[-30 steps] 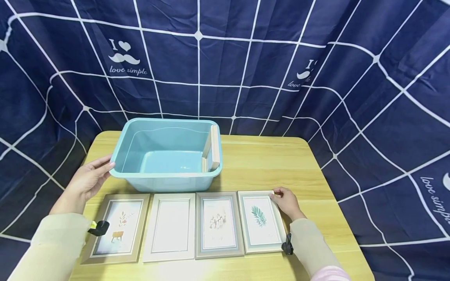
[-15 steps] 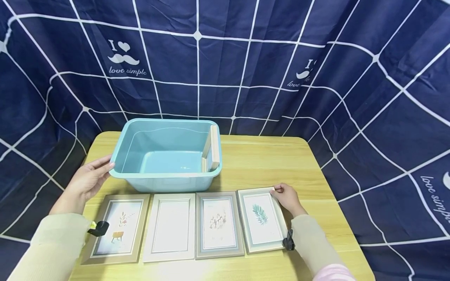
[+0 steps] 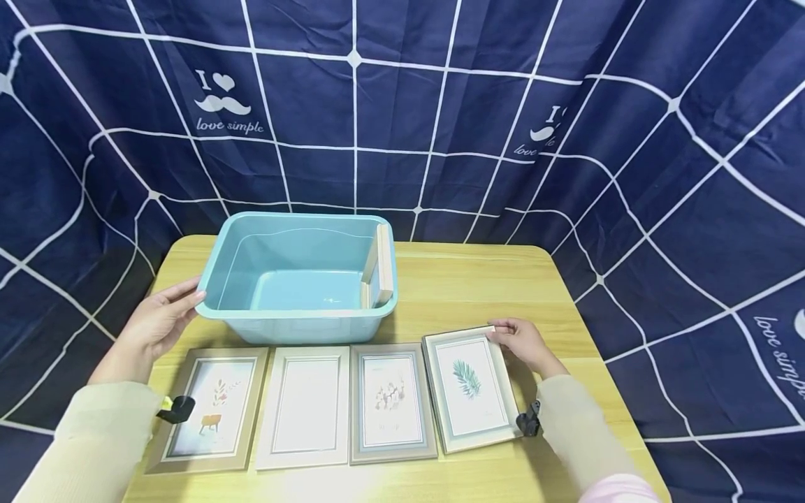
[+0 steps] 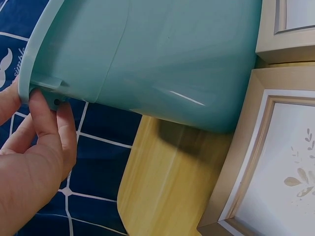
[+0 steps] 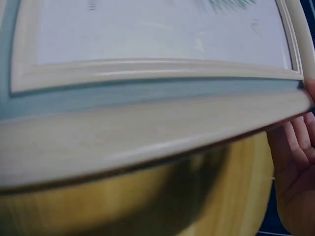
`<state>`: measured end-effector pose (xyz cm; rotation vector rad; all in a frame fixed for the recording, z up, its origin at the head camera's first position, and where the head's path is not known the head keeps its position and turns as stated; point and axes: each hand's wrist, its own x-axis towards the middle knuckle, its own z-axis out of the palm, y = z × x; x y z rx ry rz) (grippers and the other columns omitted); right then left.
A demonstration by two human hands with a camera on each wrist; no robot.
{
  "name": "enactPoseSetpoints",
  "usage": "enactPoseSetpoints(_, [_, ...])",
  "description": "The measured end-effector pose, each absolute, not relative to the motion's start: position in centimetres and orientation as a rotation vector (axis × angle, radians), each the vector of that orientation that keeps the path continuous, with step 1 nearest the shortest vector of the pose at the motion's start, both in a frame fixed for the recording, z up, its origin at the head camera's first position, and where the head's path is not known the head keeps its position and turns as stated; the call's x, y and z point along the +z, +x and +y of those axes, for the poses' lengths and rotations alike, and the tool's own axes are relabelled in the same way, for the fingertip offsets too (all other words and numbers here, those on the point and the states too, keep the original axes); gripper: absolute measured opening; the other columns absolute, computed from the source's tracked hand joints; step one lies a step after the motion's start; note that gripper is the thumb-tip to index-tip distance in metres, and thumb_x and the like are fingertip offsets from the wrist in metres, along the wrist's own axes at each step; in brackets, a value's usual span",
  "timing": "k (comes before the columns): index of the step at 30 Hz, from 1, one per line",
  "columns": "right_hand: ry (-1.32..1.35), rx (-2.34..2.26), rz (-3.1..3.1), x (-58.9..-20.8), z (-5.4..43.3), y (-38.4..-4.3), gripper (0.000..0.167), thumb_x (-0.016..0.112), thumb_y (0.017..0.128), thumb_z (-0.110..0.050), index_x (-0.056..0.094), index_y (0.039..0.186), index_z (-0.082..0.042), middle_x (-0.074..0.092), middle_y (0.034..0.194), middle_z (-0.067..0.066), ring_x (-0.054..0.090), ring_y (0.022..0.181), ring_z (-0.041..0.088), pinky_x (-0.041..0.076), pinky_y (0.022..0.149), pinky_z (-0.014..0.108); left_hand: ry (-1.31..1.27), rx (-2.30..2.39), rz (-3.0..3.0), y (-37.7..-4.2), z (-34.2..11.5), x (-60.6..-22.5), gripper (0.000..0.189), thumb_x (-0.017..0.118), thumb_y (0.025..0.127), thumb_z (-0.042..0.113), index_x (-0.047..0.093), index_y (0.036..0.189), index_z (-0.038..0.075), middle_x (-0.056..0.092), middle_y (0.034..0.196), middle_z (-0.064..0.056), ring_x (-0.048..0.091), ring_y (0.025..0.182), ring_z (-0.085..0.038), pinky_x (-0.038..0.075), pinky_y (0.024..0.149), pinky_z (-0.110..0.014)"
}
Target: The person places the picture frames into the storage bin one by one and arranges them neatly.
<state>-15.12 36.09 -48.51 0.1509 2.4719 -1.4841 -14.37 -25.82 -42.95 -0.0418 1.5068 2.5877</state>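
My left hand [image 3: 157,318] pinches the left rim of a light blue plastic basin [image 3: 302,327]; in the left wrist view the thumb and fingers [image 4: 44,118] close around that rim. My right hand [image 3: 525,342] grips the upper right corner of a cream and blue-grey picture frame [image 3: 440,391] with a green leaf print. Its right side is tipped up off the table, and in the right wrist view a gap shows beneath the picture frame's edge [image 5: 147,137]. Another picture frame [image 3: 385,269] stands on edge inside the basin, against its right wall.
Left of the leaf frame lie a grey-brown frame [image 3: 430,398], a white frame [image 3: 302,457] and a tan frame [image 3: 242,419] in a row. The wooden table [image 3: 478,293] is backed by a dark blue checked cloth [image 3: 402,112].
My right hand has lifted the leaf frame's right side and moved slightly up and right, so the frame now tilts and sits turned. The left hand and basin have not moved.
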Motion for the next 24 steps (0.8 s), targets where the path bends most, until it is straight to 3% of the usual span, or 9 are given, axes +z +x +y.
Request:
enactPoseSetpoints(9, [-0.037, -1.497, 2.301, -45.6, 36.6, -14.8, 0.045, 0.062, 0.094, -0.012, 0.048, 0.127, 0.014, 0.064, 0.102, 0.012, 0.064, 0.087, 0.016, 0.055, 0.076, 0.041, -0.023, 2.57, 1.536, -14.2, -26.3, -43.3, 0.031, 0.055, 0.093, -0.007, 0.075, 0.099, 0.016, 0.069, 0.099, 0.002, 0.065, 0.086, -0.008, 0.051, 0.075, -0.015])
enactPoseSetpoints(17, [-0.117, -1.473, 2.278, -43.8, 37.1, -14.3, 0.042, 0.061, 0.094, -0.017, 0.052, 0.121, 0.014, 0.067, 0.098, 0.009, 0.064, 0.085, 0.016, 0.056, 0.071, 0.037, -0.001, 2.567, 1.525, -14.1, -26.8, -43.5, 0.033, 0.053, 0.093, -0.008, 0.074, 0.099, 0.016, 0.069, 0.099, 0.002, 0.065, 0.087, -0.008, 0.051, 0.076, -0.015])
enactPoseSetpoints(24, [-0.211, -1.52, 2.25, -42.6, 37.1, -13.4, 0.035, 0.06, 0.093, -0.006, 0.052, 0.114, 0.021, 0.069, 0.094, 0.006, 0.067, 0.084, 0.015, 0.057, 0.073, 0.038, 0.016, 2.561, 1.518, -14.0, -27.2, -43.7, 0.033, 0.053, 0.093, -0.008, 0.074, 0.099, 0.016, 0.069, 0.099, 0.002, 0.065, 0.087, -0.008, 0.051, 0.075, -0.015])
